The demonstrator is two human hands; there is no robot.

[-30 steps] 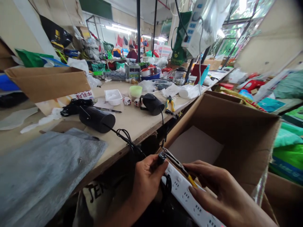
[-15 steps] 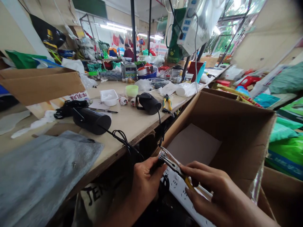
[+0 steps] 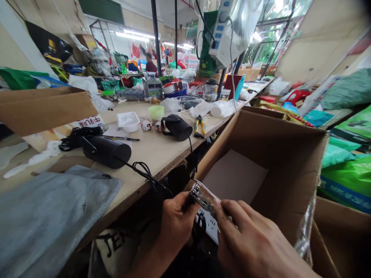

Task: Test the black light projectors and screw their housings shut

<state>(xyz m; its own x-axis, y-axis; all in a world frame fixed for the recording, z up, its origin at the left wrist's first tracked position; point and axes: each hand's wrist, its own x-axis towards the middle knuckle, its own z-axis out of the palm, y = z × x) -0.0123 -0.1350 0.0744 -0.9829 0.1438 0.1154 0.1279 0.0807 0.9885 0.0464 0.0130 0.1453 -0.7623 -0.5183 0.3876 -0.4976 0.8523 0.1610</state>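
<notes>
My left hand (image 3: 178,216) pinches a small dark piece with metal on it, which looks like a plug, between thumb and fingers. My right hand (image 3: 246,231) is wrapped round the handles of a pair of pliers (image 3: 205,204), and the jaws reach the small piece at my left fingertips. The right hand hides the handles. A pale cord (image 3: 207,188) arches just above the pliers. Under the hands lies a white power strip (image 3: 212,228), partly covered, with coiled black cable beside it.
On the table (image 3: 150,150) to the left are two black cylindrical lamps, one nearer (image 3: 107,151) and one farther (image 3: 178,127), their cords hanging over the edge. Yellow-handled pliers (image 3: 199,125) lie near the edge. A large open cardboard box (image 3: 278,154) stands on the right.
My right hand has closed tighter round the pliers' handles and rolled over them, covering the yellow grip. My left hand keeps its pinch. The view has shifted slightly.
</notes>
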